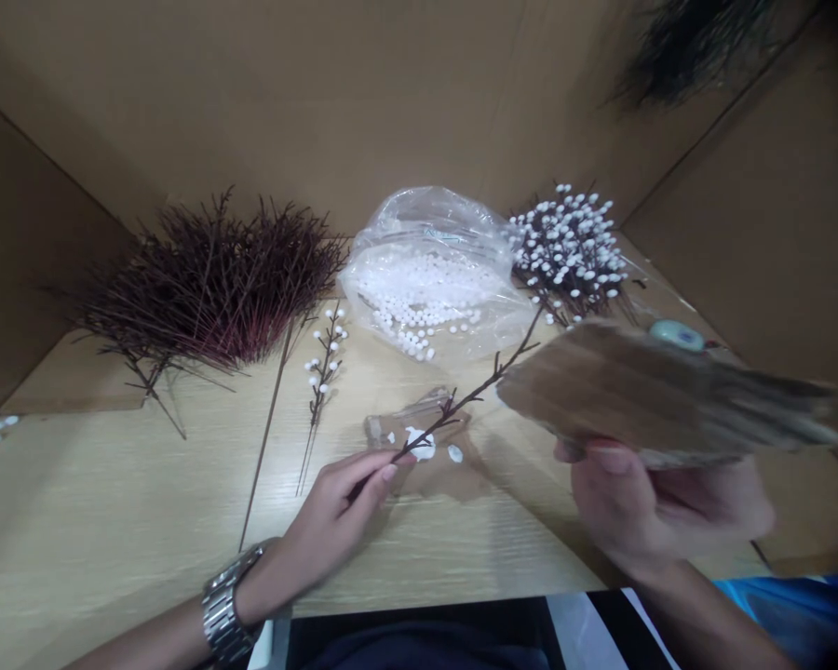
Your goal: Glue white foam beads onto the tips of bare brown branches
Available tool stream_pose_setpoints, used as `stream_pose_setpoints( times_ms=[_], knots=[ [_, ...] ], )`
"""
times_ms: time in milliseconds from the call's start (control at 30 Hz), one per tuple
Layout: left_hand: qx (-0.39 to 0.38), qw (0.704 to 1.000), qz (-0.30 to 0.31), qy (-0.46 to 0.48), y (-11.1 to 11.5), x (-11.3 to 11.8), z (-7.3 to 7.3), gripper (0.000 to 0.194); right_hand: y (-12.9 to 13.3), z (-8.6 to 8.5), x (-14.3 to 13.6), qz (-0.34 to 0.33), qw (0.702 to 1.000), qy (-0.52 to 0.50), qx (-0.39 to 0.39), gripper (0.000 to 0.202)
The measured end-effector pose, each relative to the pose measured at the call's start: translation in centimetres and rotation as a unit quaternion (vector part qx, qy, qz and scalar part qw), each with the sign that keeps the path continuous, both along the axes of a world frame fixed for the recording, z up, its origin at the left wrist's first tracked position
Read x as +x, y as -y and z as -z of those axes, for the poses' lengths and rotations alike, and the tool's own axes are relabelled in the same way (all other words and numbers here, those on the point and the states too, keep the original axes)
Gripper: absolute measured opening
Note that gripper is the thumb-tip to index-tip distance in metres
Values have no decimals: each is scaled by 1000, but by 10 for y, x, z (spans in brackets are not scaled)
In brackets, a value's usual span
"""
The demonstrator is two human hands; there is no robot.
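My left hand (345, 498), with a metal watch at its wrist, pinches the lower end of a bare brown artificial twig (485, 383). The twig slants up to the right, and no balls show on it. In front of me, my right hand (649, 512) grips a torn piece of cardboard (601, 386) between thumb and fingers, near the twig's tip. Beneath the twig, white paste (423, 447) lies in patches on a clear plastic and brown sheet (471, 475). Left of this, a twig with white balls (326, 358) rests on the table.
A clear plastic bag (425, 219) of white balls lies at the back centre. Bare twigs (230, 270) are heaped at left, white-tipped stems (569, 242) at right. A pale green oval object (677, 335) sits behind the cardboard. Cardboard walls (391, 102) enclose the table.
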State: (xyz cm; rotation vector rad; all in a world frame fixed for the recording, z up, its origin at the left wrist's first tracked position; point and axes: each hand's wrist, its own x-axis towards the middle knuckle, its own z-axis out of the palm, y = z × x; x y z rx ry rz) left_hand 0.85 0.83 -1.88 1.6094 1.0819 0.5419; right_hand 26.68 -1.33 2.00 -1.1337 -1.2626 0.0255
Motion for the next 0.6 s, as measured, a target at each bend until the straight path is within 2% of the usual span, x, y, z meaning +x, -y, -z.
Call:
stream_pose_setpoints(
  times_ms=[100, 200, 467, 600],
  knots=[
    [-51, 997, -20, 45, 1, -2, 7, 38, -4, 1, -3, 7, 994, -86, 60, 14],
    [-102, 990, -41, 85, 2, -4, 14, 41, -10, -1, -8, -30, 991, -113, 58, 15],
    [-145, 977, -62, 142, 2, -7, 23, 39, -16, 15, -9, -92, 990, -92, -46, 18],
    [-148, 975, -64, 151, 3, -7, 25, 38, -19, 15, -12, -126, 986, -93, -53, 19]
  ],
)
